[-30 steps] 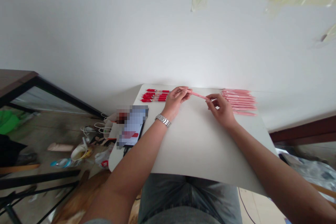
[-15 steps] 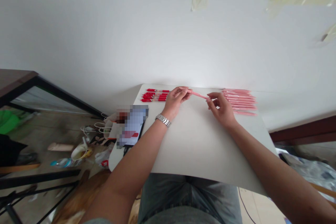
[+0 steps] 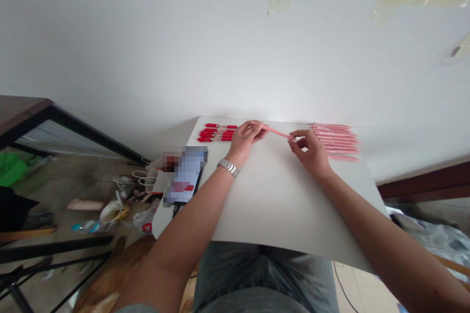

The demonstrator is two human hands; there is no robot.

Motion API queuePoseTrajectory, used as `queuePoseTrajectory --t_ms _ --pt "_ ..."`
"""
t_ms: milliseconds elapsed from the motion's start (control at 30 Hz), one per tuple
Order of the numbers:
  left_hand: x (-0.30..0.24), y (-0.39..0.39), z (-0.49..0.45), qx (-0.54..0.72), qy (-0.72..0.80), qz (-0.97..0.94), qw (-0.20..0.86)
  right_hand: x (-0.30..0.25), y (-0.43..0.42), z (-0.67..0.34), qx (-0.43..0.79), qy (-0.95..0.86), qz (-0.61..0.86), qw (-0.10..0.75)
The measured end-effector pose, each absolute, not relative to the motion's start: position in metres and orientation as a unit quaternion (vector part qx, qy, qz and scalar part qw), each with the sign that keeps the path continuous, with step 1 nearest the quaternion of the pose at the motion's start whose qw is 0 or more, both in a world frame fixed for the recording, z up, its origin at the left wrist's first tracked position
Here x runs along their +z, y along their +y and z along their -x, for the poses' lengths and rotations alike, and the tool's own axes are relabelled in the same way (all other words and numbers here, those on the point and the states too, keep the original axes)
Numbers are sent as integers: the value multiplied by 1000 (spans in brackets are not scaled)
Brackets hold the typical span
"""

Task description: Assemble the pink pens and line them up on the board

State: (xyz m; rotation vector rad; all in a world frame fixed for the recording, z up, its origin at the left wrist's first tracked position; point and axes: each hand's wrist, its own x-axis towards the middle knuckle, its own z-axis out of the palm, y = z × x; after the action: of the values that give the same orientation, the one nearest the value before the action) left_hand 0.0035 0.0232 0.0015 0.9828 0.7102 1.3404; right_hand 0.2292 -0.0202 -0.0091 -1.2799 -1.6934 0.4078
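A thin pink pen [image 3: 278,132] is held level above the white table [image 3: 279,205], between my two hands. My left hand [image 3: 245,140], with a metal watch at the wrist, is closed round the pen's left end. Pinching the pen's right end is my right hand [image 3: 309,151], fingers curled. A row of several red pens [image 3: 217,133] lies at the table's far left, just beyond my left hand. To the far right lies a stack of several pink pens [image 3: 336,141], close to my right hand.
A phone or tablet [image 3: 185,175] lies on the table's left edge. A white wall rises right behind the table. The floor at left is littered with cables, a cup [image 3: 110,212] and a bottle. A dark metal frame [image 3: 73,127] stands at left.
Almost nothing has moved. My right hand's fingers have shifted slightly on the pen's right end; my left hand has stayed put.
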Motion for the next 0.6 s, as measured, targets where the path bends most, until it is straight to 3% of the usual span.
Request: queuePoseTrajectory --t_ms 600 --pt "3 21 -3 569 294 -450 622 -3 -23 -230 205 -698 514 455"
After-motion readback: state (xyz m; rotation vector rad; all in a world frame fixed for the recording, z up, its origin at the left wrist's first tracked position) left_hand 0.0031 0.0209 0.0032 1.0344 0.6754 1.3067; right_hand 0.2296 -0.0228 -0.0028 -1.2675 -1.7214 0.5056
